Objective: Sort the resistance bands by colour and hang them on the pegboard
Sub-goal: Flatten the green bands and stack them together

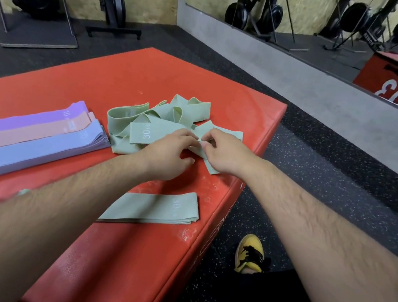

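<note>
A tangled heap of pale green resistance bands (161, 118) lies on the red padded box (132, 73). My left hand (169, 154) and my right hand (223, 154) meet at the heap's near right side, each pinching the same green band (212, 170) with fingers curled. A flat stack of green bands (157, 208) lies nearer me, partly under my left forearm. At the left sit flat stacks of purple bands (19, 119), pink bands (25, 134) and blue-lilac bands (35, 152), side by side. No pegboard is in view.
The box's right edge (253, 173) drops to the speckled black floor, where my yellow shoe (250, 254) stands. A wall mirror (310, 26) reflects a red box and gym machines. Exercise machines (114, 0) stand at the back left.
</note>
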A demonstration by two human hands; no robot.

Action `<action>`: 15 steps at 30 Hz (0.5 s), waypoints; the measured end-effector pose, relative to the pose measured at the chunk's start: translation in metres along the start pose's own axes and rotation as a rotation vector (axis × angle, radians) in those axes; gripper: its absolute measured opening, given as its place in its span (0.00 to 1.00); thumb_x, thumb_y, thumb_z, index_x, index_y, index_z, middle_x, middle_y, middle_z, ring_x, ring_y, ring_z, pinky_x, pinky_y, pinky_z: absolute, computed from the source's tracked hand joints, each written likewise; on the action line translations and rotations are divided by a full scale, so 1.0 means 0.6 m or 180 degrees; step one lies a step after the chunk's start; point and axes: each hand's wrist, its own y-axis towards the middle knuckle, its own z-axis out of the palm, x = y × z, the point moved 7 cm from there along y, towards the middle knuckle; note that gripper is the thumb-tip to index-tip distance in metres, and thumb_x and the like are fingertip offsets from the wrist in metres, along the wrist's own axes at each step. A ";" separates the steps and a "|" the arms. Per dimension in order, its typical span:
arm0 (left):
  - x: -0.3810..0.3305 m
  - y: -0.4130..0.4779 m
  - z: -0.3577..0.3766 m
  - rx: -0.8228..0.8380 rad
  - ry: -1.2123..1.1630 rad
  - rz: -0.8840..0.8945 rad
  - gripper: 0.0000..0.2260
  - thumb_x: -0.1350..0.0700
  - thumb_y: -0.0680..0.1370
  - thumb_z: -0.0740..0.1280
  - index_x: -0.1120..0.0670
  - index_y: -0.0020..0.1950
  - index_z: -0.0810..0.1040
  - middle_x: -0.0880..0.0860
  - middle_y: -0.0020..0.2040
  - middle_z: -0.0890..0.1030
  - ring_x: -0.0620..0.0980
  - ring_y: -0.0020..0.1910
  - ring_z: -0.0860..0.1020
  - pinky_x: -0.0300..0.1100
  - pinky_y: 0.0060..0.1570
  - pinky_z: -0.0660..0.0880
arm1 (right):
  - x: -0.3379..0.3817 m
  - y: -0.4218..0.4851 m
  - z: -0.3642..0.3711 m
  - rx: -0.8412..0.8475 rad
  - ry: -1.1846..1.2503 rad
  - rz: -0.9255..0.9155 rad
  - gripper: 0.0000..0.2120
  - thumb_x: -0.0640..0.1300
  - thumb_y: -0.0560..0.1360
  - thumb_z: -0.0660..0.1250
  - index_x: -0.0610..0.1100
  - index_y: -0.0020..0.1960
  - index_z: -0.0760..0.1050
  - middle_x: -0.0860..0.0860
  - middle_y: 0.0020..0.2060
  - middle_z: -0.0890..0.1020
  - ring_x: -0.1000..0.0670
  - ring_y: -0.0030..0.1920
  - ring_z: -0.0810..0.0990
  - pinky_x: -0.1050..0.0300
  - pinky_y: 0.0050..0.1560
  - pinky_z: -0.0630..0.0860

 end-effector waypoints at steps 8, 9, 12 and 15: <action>0.010 -0.010 -0.011 -0.0113 -0.0013 -0.0169 0.22 0.55 0.75 0.69 0.54 0.69 0.71 0.51 0.66 0.69 0.47 0.66 0.70 0.37 0.68 0.63 | 0.013 -0.009 -0.036 -0.0524 -0.0085 0.0005 0.13 0.44 0.81 0.60 0.41 0.60 0.78 0.47 0.56 0.83 0.44 0.59 0.78 0.50 0.59 0.74; 0.011 -0.008 -0.016 -0.0160 -0.0038 -0.0198 0.22 0.55 0.76 0.69 0.54 0.69 0.70 0.51 0.66 0.69 0.47 0.66 0.70 0.35 0.66 0.63 | 0.017 -0.009 -0.048 -0.0649 -0.0042 -0.0036 0.13 0.43 0.81 0.59 0.39 0.60 0.78 0.45 0.56 0.83 0.43 0.58 0.78 0.49 0.58 0.73; 0.009 -0.001 -0.036 -0.0347 -0.0334 -0.0241 0.19 0.54 0.77 0.68 0.55 0.67 0.72 0.51 0.63 0.72 0.47 0.63 0.73 0.37 0.62 0.68 | 0.034 -0.013 -0.088 -0.1177 0.0325 -0.0317 0.14 0.43 0.81 0.62 0.35 0.58 0.79 0.42 0.55 0.83 0.42 0.59 0.78 0.50 0.60 0.70; 0.000 -0.003 -0.082 -0.0878 -0.0813 -0.0310 0.13 0.52 0.79 0.66 0.53 0.63 0.75 0.46 0.58 0.76 0.38 0.54 0.77 0.26 0.50 0.71 | 0.043 -0.029 -0.129 -0.1794 0.1192 -0.0371 0.11 0.46 0.77 0.71 0.43 0.57 0.83 0.51 0.52 0.84 0.52 0.54 0.81 0.56 0.59 0.75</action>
